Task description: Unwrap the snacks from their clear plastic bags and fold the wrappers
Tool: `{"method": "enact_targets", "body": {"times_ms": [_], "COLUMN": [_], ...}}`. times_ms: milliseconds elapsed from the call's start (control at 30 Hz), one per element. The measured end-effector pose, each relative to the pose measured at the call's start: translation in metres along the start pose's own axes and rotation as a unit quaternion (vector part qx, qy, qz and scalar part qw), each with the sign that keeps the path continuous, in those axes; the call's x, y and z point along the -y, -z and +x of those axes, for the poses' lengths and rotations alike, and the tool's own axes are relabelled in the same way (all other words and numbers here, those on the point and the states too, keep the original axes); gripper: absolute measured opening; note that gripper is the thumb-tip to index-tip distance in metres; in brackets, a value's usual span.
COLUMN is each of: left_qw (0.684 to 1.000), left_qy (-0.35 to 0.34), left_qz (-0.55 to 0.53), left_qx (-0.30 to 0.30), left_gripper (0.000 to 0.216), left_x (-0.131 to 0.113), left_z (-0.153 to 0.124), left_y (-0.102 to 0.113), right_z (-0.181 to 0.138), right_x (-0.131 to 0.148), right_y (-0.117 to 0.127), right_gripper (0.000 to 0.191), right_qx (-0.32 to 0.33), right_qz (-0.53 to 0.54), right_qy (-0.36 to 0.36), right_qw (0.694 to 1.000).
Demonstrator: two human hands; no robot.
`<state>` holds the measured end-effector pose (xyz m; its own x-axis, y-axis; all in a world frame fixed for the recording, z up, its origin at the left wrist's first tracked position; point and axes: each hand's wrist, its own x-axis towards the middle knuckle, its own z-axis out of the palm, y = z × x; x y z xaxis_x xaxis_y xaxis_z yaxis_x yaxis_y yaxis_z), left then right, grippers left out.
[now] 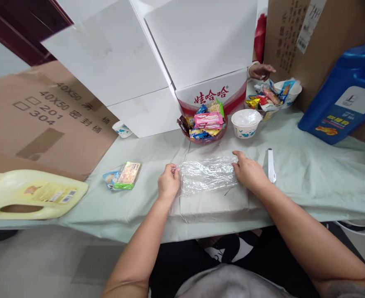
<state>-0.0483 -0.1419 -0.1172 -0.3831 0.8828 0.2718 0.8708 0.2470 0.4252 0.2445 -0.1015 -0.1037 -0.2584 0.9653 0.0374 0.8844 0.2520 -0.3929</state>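
Note:
A crumpled clear plastic bag (pixel 207 174) lies flat on the pale green tablecloth (pixel 309 174) in front of me. My left hand (pixel 168 183) grips its left edge with the fingers curled. My right hand (pixel 247 170) pinches the bag's right edge. Just beyond the bag stands a brown bowl of wrapped snacks (pixel 204 124), with a white paper bowl (pixel 246 122) to its right.
A white utility knife (pixel 271 164) lies right of my right hand. Two snack packets (pixel 123 176) lie at the left. A yellow jug (pixel 30 193) lies far left, a blue jug (pixel 346 95) stands far right. White and brown cartons stand behind. Another person's hand (pixel 261 71) rests by a second snack bowl (pixel 278 96).

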Motion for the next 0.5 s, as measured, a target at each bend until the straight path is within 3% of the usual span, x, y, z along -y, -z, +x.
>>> {"method": "enact_targets", "body": {"times_ms": [233,500], "left_qw": [0.995,0.98], "left_qy": [-0.005,0.02], "left_qz": [0.093,0.187], "left_qx": [0.033,0.071], "left_gripper": [0.009,0.02], "left_x": [-0.003,-0.01], "left_z": [0.015,0.021], "left_y": [0.001,-0.006], "right_z": [0.004,0.006], "right_x": [0.0,0.001], "right_y": [-0.002,-0.005], "right_gripper": [0.041,0.04], "right_qx": [-0.012,-0.01], "right_qz": [0.022,-0.001], "right_qy": [0.029,0.02], "right_qw": [0.999,1.0]}}
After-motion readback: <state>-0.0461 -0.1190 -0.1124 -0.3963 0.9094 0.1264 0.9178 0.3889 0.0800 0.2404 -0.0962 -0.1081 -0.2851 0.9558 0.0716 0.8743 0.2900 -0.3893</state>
